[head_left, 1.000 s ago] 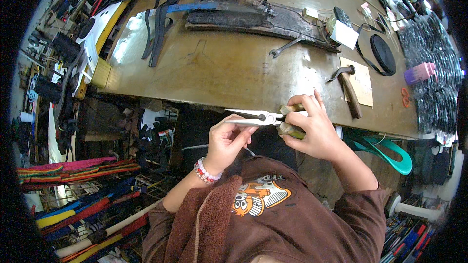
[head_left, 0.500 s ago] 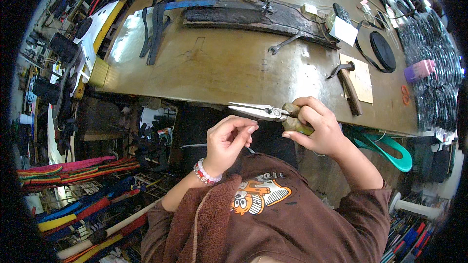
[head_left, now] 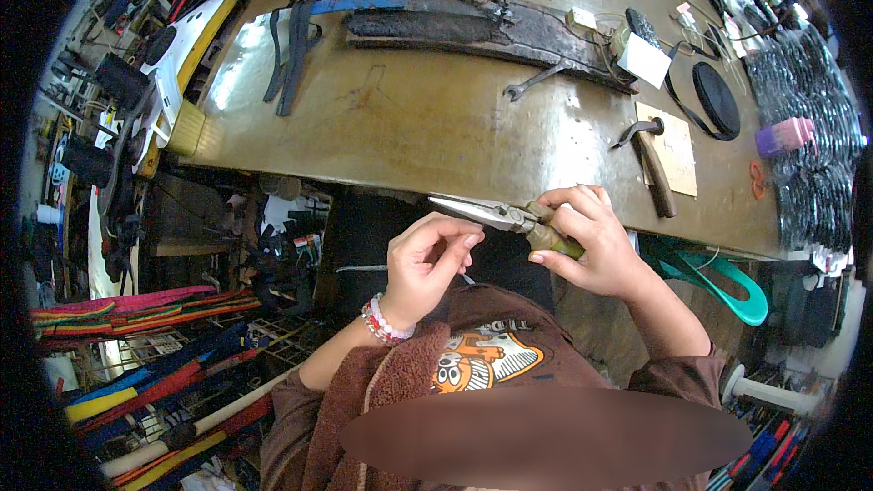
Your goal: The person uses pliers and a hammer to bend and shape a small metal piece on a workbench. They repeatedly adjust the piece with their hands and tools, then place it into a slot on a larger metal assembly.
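My right hand (head_left: 589, 241) is wrapped round the worn, greenish-yellow handles of a pair of pliers (head_left: 486, 213). The long metal jaws point left and look nearly closed. Just below them, my left hand (head_left: 426, 264) pinches thumb and forefinger together; something thin and small may be between the tips, too fine to make out. The fingertips are right beside the jaws, and I cannot tell whether they touch. Both hands are held in front of the table's near edge, above my lap.
On the brown table (head_left: 436, 127) lie a charred-looking board (head_left: 427, 27), a wrench (head_left: 538, 79), a hammer (head_left: 657, 168) on a tan sheet, black straps (head_left: 293, 55) and a roll of black webbing (head_left: 716, 98). A teal loop (head_left: 727, 286) hangs at right; coloured straps (head_left: 145, 309) lie at left.
The pliers' handles have been squeezed closer together and the jaws have narrowed. My right hand has shifted very slightly; my left hand keeps its pinch in nearly the same place.
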Demonstrator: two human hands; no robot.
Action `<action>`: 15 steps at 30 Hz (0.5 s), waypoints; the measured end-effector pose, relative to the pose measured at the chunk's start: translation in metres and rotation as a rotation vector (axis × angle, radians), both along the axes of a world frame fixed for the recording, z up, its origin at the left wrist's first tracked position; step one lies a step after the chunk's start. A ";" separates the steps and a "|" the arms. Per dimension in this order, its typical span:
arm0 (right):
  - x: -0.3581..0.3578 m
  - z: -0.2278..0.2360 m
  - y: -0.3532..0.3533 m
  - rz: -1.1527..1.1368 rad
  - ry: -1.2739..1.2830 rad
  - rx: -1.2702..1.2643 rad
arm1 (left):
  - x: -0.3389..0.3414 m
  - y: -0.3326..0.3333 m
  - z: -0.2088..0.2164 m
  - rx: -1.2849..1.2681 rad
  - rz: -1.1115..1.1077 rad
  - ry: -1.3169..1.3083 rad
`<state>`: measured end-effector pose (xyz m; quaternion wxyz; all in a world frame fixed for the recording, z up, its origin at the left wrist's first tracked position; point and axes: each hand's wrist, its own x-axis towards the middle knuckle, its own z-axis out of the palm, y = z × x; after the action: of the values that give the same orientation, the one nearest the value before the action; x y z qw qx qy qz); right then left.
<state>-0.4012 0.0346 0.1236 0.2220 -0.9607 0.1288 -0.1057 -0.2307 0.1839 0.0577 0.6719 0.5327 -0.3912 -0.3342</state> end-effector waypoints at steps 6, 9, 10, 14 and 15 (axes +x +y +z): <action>0.001 -0.009 0.001 0.026 -0.014 0.073 | -0.001 -0.002 0.002 0.002 0.022 -0.119; 0.002 -0.015 0.004 -0.001 -0.075 -0.008 | 0.000 -0.004 0.002 0.014 0.035 -0.116; 0.002 -0.016 0.005 -0.037 -0.062 0.027 | 0.000 -0.004 0.002 0.014 0.037 -0.130; 0.002 -0.023 0.004 -0.107 -0.078 0.052 | 0.000 -0.002 -0.002 0.048 0.007 -0.216; 0.002 -0.026 0.004 -0.090 -0.056 0.057 | -0.001 -0.001 -0.003 0.038 0.011 -0.219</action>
<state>-0.3989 0.0385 0.0978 0.2477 -0.9439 0.1685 -0.1386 -0.2316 0.1830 0.0545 0.6167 0.5808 -0.4531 -0.2777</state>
